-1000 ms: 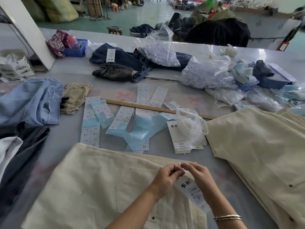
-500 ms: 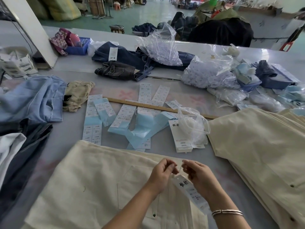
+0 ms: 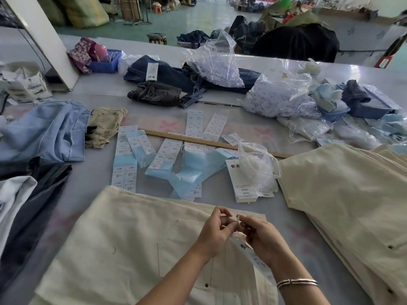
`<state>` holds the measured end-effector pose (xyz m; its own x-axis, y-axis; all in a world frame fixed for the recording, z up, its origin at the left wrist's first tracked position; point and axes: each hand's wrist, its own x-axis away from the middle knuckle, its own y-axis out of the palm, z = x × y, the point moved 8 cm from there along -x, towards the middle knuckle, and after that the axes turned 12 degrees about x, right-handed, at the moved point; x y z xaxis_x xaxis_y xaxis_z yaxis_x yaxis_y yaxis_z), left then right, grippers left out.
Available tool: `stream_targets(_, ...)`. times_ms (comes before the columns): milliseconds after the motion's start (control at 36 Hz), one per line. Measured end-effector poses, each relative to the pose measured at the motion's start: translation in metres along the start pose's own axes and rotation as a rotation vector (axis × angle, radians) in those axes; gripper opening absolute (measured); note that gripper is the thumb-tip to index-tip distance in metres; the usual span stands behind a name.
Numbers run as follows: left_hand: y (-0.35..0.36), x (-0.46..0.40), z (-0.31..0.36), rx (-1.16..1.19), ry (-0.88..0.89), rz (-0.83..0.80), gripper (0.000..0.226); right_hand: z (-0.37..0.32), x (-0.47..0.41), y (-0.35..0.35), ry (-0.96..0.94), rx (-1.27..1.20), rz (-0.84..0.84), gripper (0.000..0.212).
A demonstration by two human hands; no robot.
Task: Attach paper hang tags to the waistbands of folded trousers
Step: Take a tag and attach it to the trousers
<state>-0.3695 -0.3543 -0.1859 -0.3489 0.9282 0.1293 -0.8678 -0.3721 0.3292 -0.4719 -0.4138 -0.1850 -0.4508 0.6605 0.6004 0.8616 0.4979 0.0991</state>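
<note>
Head view showed cream trousers (image 3: 123, 249) nearest, folded on the table (image 3: 286, 216). Above them the left hand (image 3: 217, 231) and right hand (image 3: 261, 235) met, fingertips pinching a thin string, the hang tag (image 3: 253, 257) dangling beneath. Beyond lay a tag stack (image 3: 241, 181).

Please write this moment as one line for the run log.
left hand: pinches string | right hand: holds hang tag | trousers: folded on table | step: tying
</note>
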Motion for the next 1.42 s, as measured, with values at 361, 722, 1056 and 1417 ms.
stream_targets(361, -0.003, -0.001, -0.001, 0.009, 0.006, 0.025, 0.022, -0.004, 0.005, -0.002, -0.059, 0.047, 0.038, 0.013)
stream_targets(722, -0.008, -0.002, -0.003, -0.054, -0.008, 0.038, 0.021, -0.008, 0.009, -0.004, -0.149, 0.153, 0.111, 0.012)
stream_targets(1056, -0.008, -0.005, -0.005, -0.157, -0.013, 0.028, 0.022, -0.002, 0.003, -0.007, -0.165, 0.229, 0.127, 0.01)
stream_targets(1417, -0.011, -0.003, -0.009, -0.105, -0.034, 0.061, 0.021, 0.007, -0.003, -0.009, -0.15, 0.21, 0.094, 0.013)
